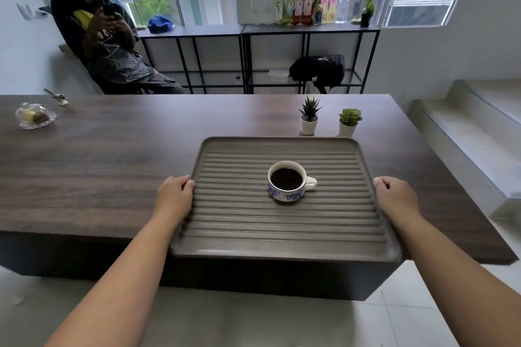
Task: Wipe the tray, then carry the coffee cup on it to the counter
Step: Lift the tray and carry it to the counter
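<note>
Gripping tray [282, 245] edges | left hand [175, 196], right hand [394, 196] | coffee cup [287, 181] upright (full)

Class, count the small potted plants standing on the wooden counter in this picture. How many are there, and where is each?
2. A spiky plant stands just beyond the tray's far edge; a rosette succulent stands beside it, to its right. None seem hidden.

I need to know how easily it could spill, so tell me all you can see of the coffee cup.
The coffee cup is white with a blue flower pattern low on its wall, and looks ceramic. It stands upright near the middle of the ribbed brown tray, handle pointing right. Dark coffee fills it nearly to the rim. Neither hand touches it.
</note>
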